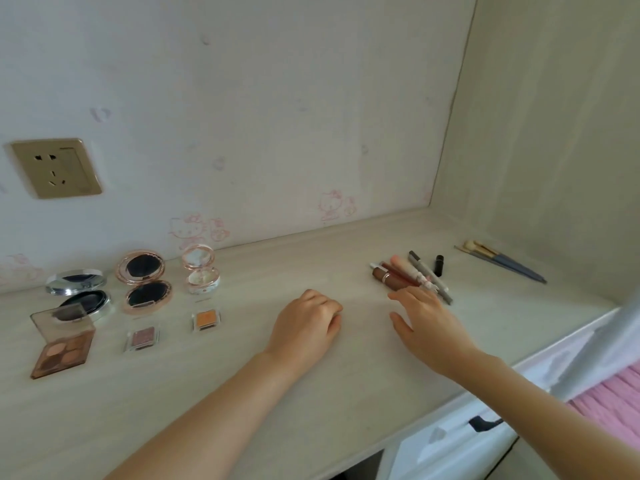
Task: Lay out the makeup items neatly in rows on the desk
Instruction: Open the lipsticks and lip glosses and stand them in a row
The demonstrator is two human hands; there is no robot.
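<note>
While both bare hands rest on the pale wood-grain desk point(242, 393), neither holds anything. The left hand point(308, 322) lies knuckles-up with its fingers curled into a loose, narrow fist. The right hand point(424, 322) lies flat, fingers spread wide, its fingertips point(420, 292) reaching the near ends of a cluster of pencils and lip tubes point(408, 275); whether they touch cannot be told. Just beyond that cluster stands a small black tube point(439, 265), and farther to the right of the right hand, well apart, lie makeup brushes point(502, 261) with grey-blue handles, close to the side wall.

To the left of the left hand, well apart from it, the opened cases stand in two rows. Far row: a silver compact point(78, 291), a rose-gold compact point(143, 280) and a small pale-pink compact point(201, 270), each with its lid raised. Near row: a brown four-pan eyeshadow palette point(62, 353) whose clear lid overlaps the silver compact, a clear pan of mauve shadow point(142, 338) and a clear pan of orange shadow point(206, 319). A brass wall socket point(57, 168) sits above the silver compact.
</note>
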